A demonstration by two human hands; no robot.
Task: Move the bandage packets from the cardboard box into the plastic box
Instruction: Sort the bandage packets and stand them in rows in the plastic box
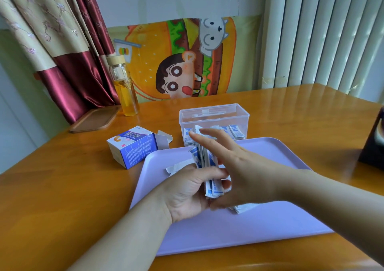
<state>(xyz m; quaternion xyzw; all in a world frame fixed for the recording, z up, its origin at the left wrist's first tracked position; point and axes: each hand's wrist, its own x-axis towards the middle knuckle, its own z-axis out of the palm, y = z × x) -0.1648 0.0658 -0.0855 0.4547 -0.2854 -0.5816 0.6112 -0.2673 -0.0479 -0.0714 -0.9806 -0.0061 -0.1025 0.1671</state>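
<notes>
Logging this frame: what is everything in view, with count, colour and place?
table: one, orange-brown wood, under everything
tray: one, lilac, front centre
plastic box: one, clear, behind tray, some packets inside
cardboard box: one, white and blue, flap open, left of tray
bandage packets: bundle, white and blue, in left hand; few loose on tray
bottle: one, glass, yellow liquid, back left
board: one, brown, beside bottle
left hand: grips the bundle
right hand: fingers straight, over the bundle
</notes>
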